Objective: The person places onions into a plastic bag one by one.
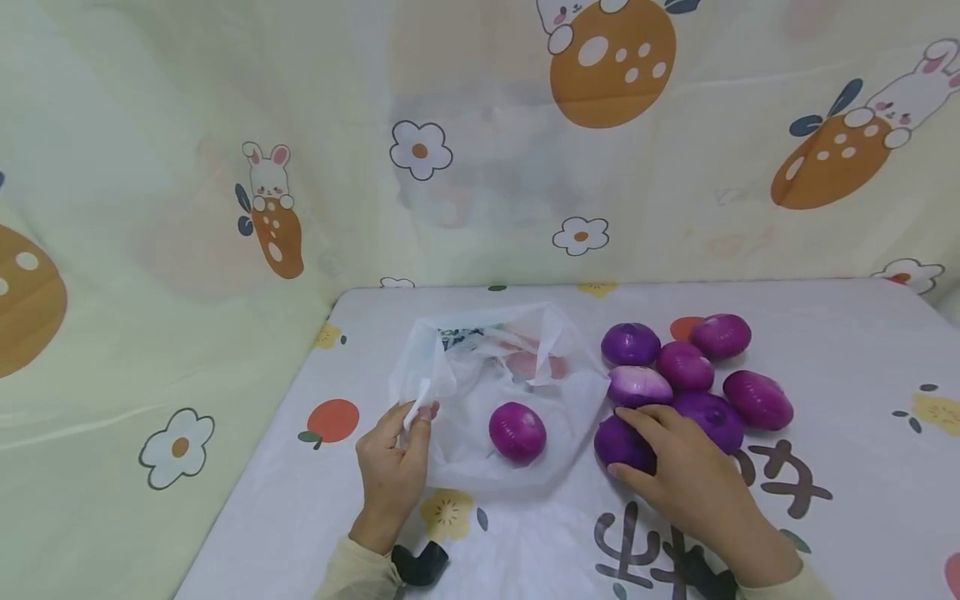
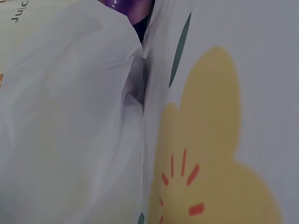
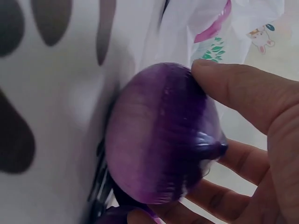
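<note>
A thin white plastic bag (image 1: 465, 450) lies with its mouth spread toward me. One red onion (image 1: 517, 433) rests in its mouth, and a pale reddish shape shows through the film farther back. My left hand (image 1: 395, 467) pinches the bag's left edge between thumb and fingers. In the left wrist view the bag (image 2: 70, 116) fills the left half, hiding the fingers. To the bag's right, my right hand (image 1: 686, 475) has thumb and fingers around a dark purple onion (image 3: 161, 135), which sits on the table at the near end of a group of onions.
Several more red onions, among them a paler one (image 1: 640, 386) and a far one (image 1: 720, 336), cluster on the table right of the bag. The printed cloth (image 1: 847, 350) covers the table. A patterned curtain (image 1: 495, 192) hangs behind and on the left.
</note>
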Tool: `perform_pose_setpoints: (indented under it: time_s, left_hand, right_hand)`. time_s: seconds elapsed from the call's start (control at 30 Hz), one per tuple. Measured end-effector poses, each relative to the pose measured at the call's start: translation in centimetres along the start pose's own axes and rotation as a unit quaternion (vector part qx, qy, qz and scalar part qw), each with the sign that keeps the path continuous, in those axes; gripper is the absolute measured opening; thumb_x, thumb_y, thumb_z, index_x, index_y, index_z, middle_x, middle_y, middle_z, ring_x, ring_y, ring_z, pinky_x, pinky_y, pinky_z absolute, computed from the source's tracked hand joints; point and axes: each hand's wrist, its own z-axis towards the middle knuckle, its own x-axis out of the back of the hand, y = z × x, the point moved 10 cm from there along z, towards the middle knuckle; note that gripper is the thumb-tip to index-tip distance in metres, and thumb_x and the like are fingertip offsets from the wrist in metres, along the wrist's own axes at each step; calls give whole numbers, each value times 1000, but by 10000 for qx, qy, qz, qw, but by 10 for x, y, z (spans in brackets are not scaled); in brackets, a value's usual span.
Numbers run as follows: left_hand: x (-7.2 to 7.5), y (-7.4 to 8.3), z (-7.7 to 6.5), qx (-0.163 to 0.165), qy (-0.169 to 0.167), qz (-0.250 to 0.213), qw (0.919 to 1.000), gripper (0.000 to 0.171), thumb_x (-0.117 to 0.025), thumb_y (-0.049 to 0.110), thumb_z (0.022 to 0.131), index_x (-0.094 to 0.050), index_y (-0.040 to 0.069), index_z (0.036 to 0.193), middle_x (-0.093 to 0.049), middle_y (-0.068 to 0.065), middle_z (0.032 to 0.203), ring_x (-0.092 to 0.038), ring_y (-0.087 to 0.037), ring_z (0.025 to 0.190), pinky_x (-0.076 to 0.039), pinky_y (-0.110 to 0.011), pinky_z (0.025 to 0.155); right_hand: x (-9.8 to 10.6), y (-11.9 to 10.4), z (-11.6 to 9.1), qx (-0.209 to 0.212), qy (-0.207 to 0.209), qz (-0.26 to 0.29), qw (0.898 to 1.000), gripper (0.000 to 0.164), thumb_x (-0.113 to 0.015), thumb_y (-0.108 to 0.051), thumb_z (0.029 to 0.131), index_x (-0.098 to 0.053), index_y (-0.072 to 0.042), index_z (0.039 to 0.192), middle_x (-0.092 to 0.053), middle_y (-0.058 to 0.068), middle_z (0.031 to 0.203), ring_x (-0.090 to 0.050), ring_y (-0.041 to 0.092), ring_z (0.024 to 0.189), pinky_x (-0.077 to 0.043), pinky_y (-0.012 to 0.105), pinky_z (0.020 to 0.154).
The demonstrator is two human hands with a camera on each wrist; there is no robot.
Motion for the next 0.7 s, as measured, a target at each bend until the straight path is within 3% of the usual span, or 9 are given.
perform_pose_setpoints:
  time_s: [0.33, 0.7]
  left_hand:
    - [-1, 1, 0, -130, 27, 33, 9999, 15, -67, -7, 93, -78, 0, 102, -80, -8, 95, -78, -24, 89, -55, -15, 89]
    - [-2, 2, -2, -215, 80, -57, 9997, 16, -68, -9, 91, -78, 0, 100, -80, -9, 93, -79, -26, 85, -54, -14, 88]
  right_hand:
    - [-4, 5, -2, 10, 208, 198, 9996, 73, -93, -30, 77, -65, -6, 139, -61, 21, 136, -61, 43, 120, -53, 63, 97]
    - [-6, 10, -6, -123, 152, 262, 9995, 78, -94, -30, 76, -62, -7, 143, -60, 22, 138, -59, 43, 125, -51, 65, 100]
